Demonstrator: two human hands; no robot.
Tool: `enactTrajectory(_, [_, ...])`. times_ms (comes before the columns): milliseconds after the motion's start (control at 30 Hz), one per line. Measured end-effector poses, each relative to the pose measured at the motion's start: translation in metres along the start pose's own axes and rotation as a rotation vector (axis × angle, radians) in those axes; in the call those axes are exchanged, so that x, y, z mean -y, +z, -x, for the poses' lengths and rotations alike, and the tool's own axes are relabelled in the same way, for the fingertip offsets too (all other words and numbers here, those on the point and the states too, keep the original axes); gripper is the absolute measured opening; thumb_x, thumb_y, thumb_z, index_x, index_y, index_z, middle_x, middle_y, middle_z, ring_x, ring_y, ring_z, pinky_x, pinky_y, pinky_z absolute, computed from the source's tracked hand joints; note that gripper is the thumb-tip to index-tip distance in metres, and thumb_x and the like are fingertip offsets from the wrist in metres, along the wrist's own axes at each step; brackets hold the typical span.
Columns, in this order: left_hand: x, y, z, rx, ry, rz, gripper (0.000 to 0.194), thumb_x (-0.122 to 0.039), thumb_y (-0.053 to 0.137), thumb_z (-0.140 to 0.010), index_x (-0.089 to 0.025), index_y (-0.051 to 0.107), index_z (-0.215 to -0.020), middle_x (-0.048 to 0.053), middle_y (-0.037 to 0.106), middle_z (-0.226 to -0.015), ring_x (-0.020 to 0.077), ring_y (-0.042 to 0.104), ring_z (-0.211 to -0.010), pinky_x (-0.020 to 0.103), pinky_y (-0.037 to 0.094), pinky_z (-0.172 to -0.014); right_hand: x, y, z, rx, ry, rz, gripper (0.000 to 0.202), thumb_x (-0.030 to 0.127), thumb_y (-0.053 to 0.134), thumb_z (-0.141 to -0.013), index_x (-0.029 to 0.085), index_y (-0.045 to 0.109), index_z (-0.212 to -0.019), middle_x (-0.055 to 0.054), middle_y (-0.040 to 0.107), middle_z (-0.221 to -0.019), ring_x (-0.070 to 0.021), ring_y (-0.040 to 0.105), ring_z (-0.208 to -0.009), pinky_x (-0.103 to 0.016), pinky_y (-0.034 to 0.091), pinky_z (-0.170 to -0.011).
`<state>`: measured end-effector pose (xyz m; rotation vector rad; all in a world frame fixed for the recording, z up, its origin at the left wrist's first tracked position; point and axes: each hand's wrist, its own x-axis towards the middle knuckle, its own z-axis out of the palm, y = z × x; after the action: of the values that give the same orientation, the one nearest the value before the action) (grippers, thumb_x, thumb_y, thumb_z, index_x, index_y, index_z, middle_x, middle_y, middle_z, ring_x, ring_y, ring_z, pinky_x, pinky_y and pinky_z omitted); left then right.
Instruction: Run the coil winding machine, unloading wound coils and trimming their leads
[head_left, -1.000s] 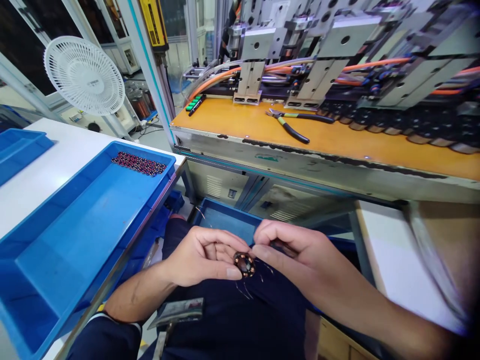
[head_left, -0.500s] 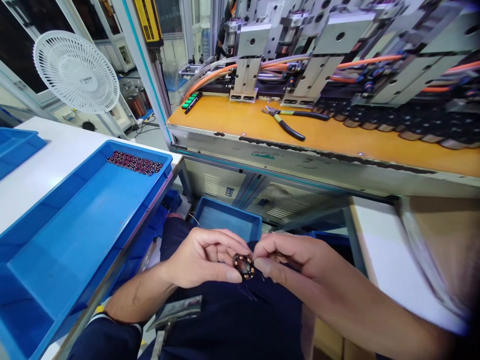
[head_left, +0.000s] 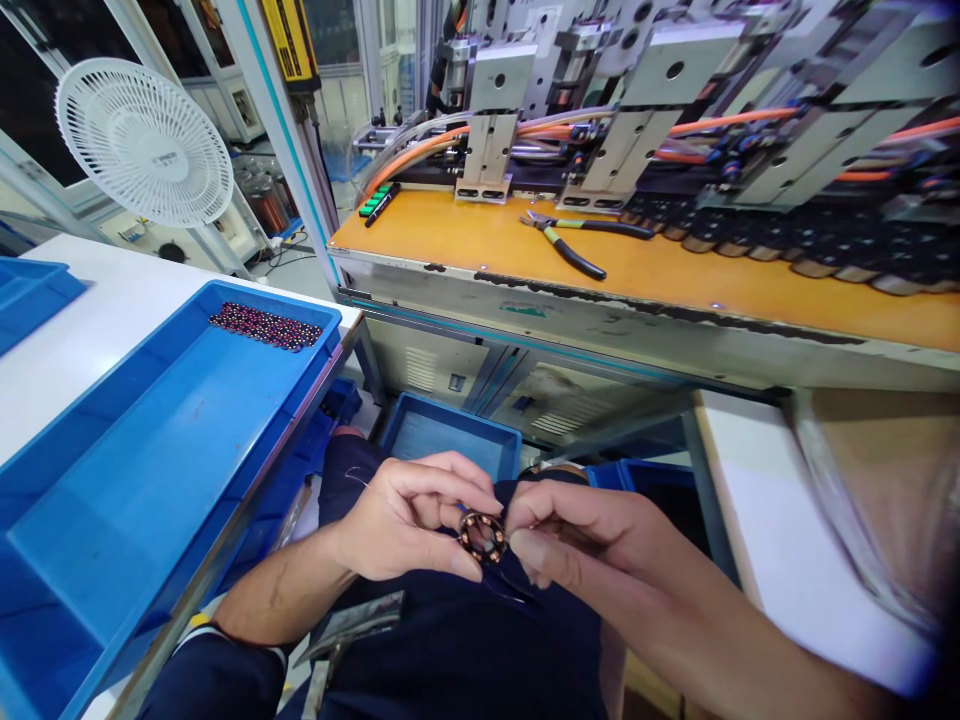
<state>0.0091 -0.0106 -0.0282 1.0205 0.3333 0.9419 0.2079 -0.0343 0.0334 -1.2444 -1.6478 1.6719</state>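
Between the thumb and fingers of my left hand is a small dark ring with copper-coloured windings, its open centre facing up toward the camera. My right hand is at the ring's right side, thumb and forefinger pinched together; what they pinch is too small to make out. Thin dark wires trail below the ring over the dark clothing on my lap.
A blue tray with many small wound parts is on the white table at left. Pliers and a marker lie on the orange bench ahead, below machine fixtures. Another blue tray sits low beyond my hands.
The ring has turned so its opening faces the camera more and has shifted slightly left. My right hand stays beside it, its fingers slightly lower. The camera view has shifted a little.
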Motion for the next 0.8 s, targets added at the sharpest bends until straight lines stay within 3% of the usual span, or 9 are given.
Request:
enactTrajectory(167, [-0.001, 0.000, 0.000, -0.007, -0.014, -0.018, 0.036, -0.015, 0.087, -0.060, -0.016, 0.076, -0.095, 0.006, 0.061, -0.099, 0.0090, 0.065, -0.071, 0.023, 0.059, -0.070, -0.001, 0.002, -0.001, 0.005, -0.002, -0.010, 0.032, 0.048, 0.058, -0.087, 0.020, 0.061, -0.072, 0.001, 0.049, -0.063, -0.0121, 0.043, -0.060, -0.023, 0.035, -0.052])
enactTrajectory(267, [-0.002, 0.001, 0.000, -0.010, -0.047, -0.009, 0.035, -0.014, 0.087, -0.060, -0.015, 0.076, -0.093, 0.006, 0.060, -0.098, 0.0084, 0.064, -0.070, 0.022, 0.058, -0.069, 0.000, 0.000, 0.002, 0.004, -0.066, 0.105, 0.031, 0.045, 0.054, -0.092, 0.021, 0.060, -0.074, 0.002, 0.051, -0.063, -0.0112, 0.046, -0.058, -0.023, 0.036, -0.052])
enactTrajectory(400, [-0.004, 0.001, 0.000, 0.028, -0.063, 0.077, 0.035, -0.011, 0.085, -0.062, -0.016, 0.076, -0.096, 0.005, 0.058, -0.096, 0.0094, 0.066, -0.074, 0.020, 0.056, -0.071, -0.005, -0.010, 0.010, -0.024, -0.387, 0.470, 0.005, 0.028, 0.061, -0.090, 0.025, 0.063, -0.087, 0.002, 0.065, -0.078, -0.0114, 0.060, -0.069, -0.023, 0.047, -0.062])
enactTrajectory(500, [-0.005, 0.002, 0.000, 0.042, -0.123, 0.156, 0.035, -0.012, 0.086, -0.061, -0.015, 0.075, -0.094, 0.005, 0.059, -0.095, 0.0103, 0.067, -0.075, 0.019, 0.054, -0.070, -0.011, -0.018, 0.013, -0.237, -0.687, 0.755, 0.025, 0.021, 0.068, -0.085, 0.025, 0.062, -0.109, -0.003, 0.070, -0.098, -0.0170, 0.066, -0.087, -0.027, 0.052, -0.081])
enactTrajectory(567, [-0.004, 0.002, -0.001, 0.042, -0.177, 0.214, 0.036, -0.014, 0.088, -0.059, -0.014, 0.075, -0.092, 0.005, 0.061, -0.094, 0.0094, 0.066, -0.073, 0.018, 0.054, -0.068, -0.014, -0.019, 0.013, -0.287, -0.811, 0.863, 0.036, 0.019, 0.068, -0.085, 0.023, 0.060, -0.119, -0.006, 0.070, -0.103, -0.0196, 0.065, -0.094, -0.030, 0.051, -0.089])
enactTrajectory(700, [0.001, 0.002, -0.001, 0.060, -0.252, 0.310, 0.038, -0.013, 0.089, -0.056, -0.014, 0.075, -0.091, 0.004, 0.063, -0.093, 0.0081, 0.066, -0.070, 0.016, 0.054, -0.066, -0.014, -0.016, 0.008, -0.135, -0.861, 0.819, 0.050, 0.013, 0.064, -0.085, 0.027, 0.053, -0.132, -0.004, 0.071, -0.104, -0.0197, 0.065, -0.093, -0.033, 0.052, -0.088])
enactTrajectory(800, [0.004, 0.001, 0.000, 0.061, -0.282, 0.330, 0.038, -0.012, 0.088, -0.057, -0.014, 0.075, -0.092, 0.004, 0.064, -0.092, 0.0070, 0.065, -0.068, 0.015, 0.054, -0.065, -0.010, -0.013, 0.004, -0.064, -0.773, 0.685, 0.039, 0.014, 0.060, -0.089, 0.029, 0.058, -0.125, -0.004, 0.071, -0.102, -0.0192, 0.066, -0.090, -0.033, 0.054, -0.081])
